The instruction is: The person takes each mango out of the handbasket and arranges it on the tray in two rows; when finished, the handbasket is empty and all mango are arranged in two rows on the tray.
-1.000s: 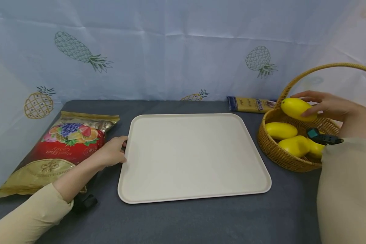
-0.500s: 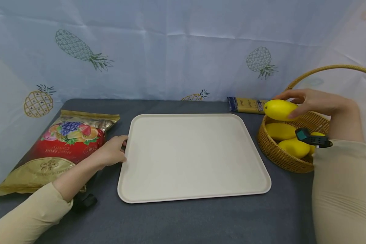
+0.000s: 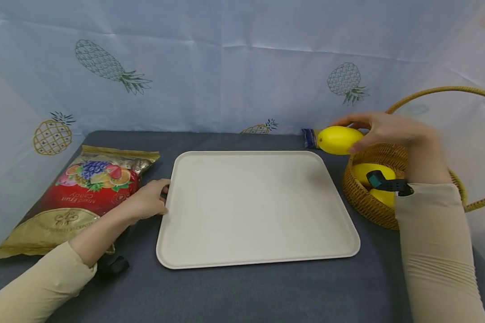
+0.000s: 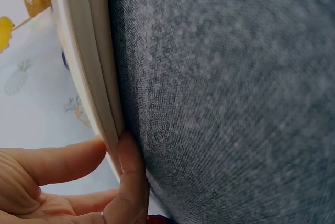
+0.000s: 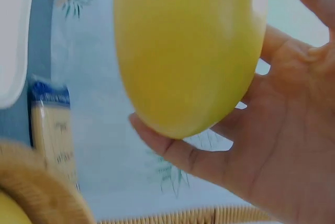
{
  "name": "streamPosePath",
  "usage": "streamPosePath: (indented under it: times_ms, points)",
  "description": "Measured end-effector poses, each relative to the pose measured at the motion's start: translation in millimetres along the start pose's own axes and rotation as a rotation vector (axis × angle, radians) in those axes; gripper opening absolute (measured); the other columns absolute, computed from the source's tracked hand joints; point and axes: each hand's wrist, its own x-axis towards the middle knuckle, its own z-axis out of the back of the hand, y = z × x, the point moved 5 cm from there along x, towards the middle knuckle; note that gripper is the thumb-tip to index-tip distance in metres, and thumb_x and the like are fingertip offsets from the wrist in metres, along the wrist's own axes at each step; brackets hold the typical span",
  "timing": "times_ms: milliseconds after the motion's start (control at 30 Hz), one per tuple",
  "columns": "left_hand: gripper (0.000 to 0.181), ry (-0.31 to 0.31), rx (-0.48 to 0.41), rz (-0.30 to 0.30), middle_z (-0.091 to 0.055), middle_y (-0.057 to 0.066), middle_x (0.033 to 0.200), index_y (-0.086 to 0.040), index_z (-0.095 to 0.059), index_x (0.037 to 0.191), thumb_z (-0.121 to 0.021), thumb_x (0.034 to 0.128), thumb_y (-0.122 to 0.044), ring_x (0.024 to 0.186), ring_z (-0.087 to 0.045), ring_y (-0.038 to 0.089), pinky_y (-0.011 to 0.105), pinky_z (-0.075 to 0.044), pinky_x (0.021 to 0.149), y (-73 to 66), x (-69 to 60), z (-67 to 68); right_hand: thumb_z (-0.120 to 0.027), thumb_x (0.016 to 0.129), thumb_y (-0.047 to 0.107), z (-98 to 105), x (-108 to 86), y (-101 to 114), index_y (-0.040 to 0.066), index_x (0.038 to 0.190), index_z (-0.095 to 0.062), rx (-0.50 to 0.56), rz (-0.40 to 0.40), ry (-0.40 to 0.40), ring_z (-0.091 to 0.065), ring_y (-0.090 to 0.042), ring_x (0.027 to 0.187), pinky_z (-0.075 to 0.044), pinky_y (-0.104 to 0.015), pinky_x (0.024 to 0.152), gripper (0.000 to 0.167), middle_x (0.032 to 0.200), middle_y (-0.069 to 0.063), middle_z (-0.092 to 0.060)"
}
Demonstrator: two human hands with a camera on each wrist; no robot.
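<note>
The person's right hand (image 3: 381,130) has its thumb and fingers curled around a smooth yellow fruit (image 3: 338,140), which I see held in the air near the far right corner of a cream tray (image 3: 258,211). The left hand (image 3: 149,199) pinches that tray's left edge between thumb and fingers; the tray lies flat, spreading rightward from this hand. Just behind the fruit in the right hand, I make out the blue end of a slim packet (image 3: 309,138), otherwise mostly hidden in the head view. Below the right wrist sits a woven basket (image 3: 368,211) with a tall handle, holding more yellow fruit (image 3: 369,171). Beside the left hand, on its outer side, a red and gold candy bag (image 3: 90,193) rests on the dark grey tablecloth (image 3: 246,294). Beyond both hands, I see a pale curtain (image 3: 186,89) printed with pineapples.
</note>
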Motion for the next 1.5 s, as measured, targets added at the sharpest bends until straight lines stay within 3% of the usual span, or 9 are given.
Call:
streamPosePath:
  times_ms: [233,467,967,1500]
  points:
    - [0.083,-0.006,0.002,0.003,-0.04,0.033,0.132,0.013,-0.024,0.149,-0.072,0.0819,0.001,0.108,-0.054,0.04,0.044,-0.057,0.086,0.8,-0.5,1.7,-0.074,0.086,0.021,-15,22.1,35,0.03,0.142,-0.048,0.062,0.137,0.031,-0.055,-0.019,0.107,-0.047,-0.035,0.087,0.063,0.138,0.001,-0.054]
    - [0.083,-0.015,0.013,0.015,-0.047,0.031,0.126,0.011,-0.024,0.15,-0.072,0.0825,0.0,0.1,-0.057,0.034,0.04,-0.057,0.081,1.6,-0.6,2.7,-0.075,0.082,0.019,-41,48.9,58,0.03,0.139,-0.052,0.145,0.23,0.09,-0.052,-0.022,0.111,-0.042,-0.041,0.093,0.063,0.134,0.003,-0.056]
    - [0.084,-0.021,0.017,0.025,-0.052,0.027,0.112,0.009,-0.024,0.151,-0.072,0.0823,0.0,0.086,-0.055,0.025,0.031,-0.049,0.07,2.7,0.0,1.8,-0.08,0.078,0.008,-93,97.1,97,0.013,0.141,-0.054,0.404,0.412,0.233,-0.051,-0.028,0.116,-0.045,-0.04,0.095,0.068,0.14,-0.006,-0.053]
    - [0.085,-0.019,0.016,0.026,-0.053,0.028,0.114,0.009,-0.023,0.151,-0.072,0.0831,0.0,0.089,-0.057,0.028,0.033,-0.05,0.072,4.1,-1.2,1.0,-0.083,0.075,0.011,-122,130.3,119,0.013,0.135,-0.058,0.476,0.448,0.207,-0.05,-0.027,0.115,-0.042,-0.038,0.096,0.066,0.135,-0.005,-0.055]
